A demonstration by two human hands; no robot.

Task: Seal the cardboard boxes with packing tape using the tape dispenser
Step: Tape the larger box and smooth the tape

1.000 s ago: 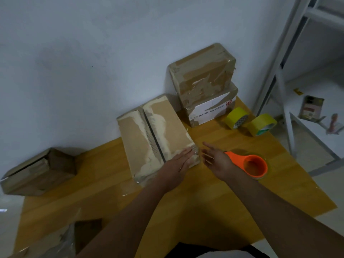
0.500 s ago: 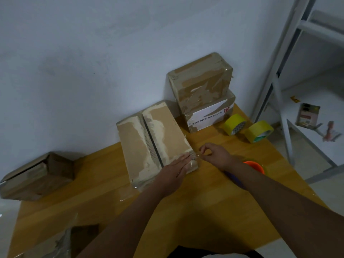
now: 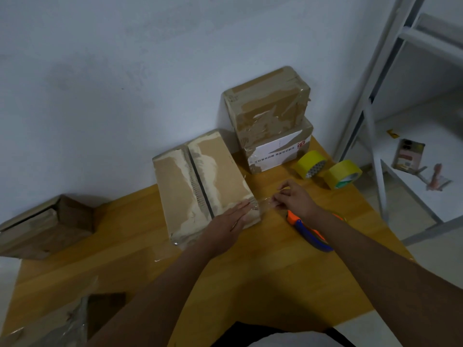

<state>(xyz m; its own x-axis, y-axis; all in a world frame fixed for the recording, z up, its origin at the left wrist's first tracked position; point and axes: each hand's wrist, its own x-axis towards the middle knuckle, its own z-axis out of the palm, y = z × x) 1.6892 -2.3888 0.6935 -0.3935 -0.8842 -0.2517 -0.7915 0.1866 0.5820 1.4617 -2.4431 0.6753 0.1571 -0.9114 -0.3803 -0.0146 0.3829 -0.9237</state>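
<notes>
The flat cardboard box (image 3: 200,186) lies on the wooden counter (image 3: 250,271) near its far edge, close to the wall, its two top flaps meeting along a dark centre seam. The flaps show pale torn patches on both sides of the seam.

The left hand (image 3: 225,225) rests palm down on the near right corner of this box, fingers straight and together, pointing toward the right; the forearm runs back toward the near edge of the counter. The right hand (image 3: 294,197) sits just right of that corner, fingers curled, pinching a strip of clear packing tape (image 3: 265,205) that spans the short gap between the two hands. The right forearm crosses the counter diagonally from the near right.

The tape dispenser (image 3: 307,230), orange with a blue handle, lies on the counter under the right forearm, partly hidden by it; neither hand holds it.

Two taped cardboard boxes (image 3: 270,116) stand stacked at the far right against the wall. Two yellow tape rolls (image 3: 328,169) stand on edge right of that stack. A brown box (image 3: 42,226) lies at the far left of the counter. Another box (image 3: 75,319), part wrapped in clear film, sits at the near left corner. A white metal shelf frame (image 3: 375,121) stands beyond the counter on the right.
</notes>
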